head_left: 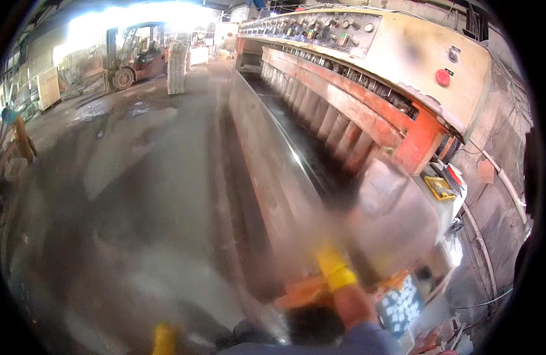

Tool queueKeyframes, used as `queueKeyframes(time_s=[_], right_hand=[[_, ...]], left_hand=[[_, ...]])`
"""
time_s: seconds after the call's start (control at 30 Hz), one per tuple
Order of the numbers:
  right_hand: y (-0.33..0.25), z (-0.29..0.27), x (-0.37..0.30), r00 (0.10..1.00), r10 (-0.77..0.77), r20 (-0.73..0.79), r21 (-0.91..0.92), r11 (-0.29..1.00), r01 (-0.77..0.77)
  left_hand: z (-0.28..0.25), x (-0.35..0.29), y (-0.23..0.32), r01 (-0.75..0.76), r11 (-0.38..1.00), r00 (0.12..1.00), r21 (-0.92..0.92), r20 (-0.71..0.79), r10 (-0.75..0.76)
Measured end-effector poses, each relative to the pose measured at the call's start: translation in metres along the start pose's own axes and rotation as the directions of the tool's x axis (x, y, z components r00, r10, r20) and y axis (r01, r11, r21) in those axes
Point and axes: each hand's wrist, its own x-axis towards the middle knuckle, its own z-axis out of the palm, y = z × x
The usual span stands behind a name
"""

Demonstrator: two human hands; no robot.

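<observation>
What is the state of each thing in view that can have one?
Left hand: yellow-gloved, low; grip unclear
Right hand: yellow-gloved, reaching forward; blurred, grip unclear
Orange-and-cream machine: running or stopped, cannot tell
Red button: pressed or released, cannot tell
Forklift: upright on its wheels
Floor: shiny patches, apparently wet

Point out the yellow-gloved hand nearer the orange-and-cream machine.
The right hand, held out toward the machine; the left hand is at the picture's lower edge, farther away.

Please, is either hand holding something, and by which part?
It cannot be told: the yellow-gloved right hand is blurred, and the yellow-gloved left hand is cut off below.
</observation>
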Motion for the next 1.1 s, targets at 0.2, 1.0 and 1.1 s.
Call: queueKeyframes(time_s=[0.2,1.0,1.1], right_hand=[[0.056,0.051,0.074,0.963,0.264,-0.052,-0.159,0.95,-0.269],[0.034,0.143,0.289,0.823,0.566,-0.042,-0.422,0.737,-0.528],[0.003,0.111,0.277,0.768,0.613,-0.185,-0.348,0.69,-0.634]], left_hand=[[-0.024,0.0,0.077,-0.549,0.835,0.834,0.035,-0.044,0.55],[-0.143,0.238,0.301,-0.267,0.893,0.96,0.361,0.175,0.216],[-0.157,0.278,0.297,-0.18,0.906,0.978,0.384,0.168,0.123]])
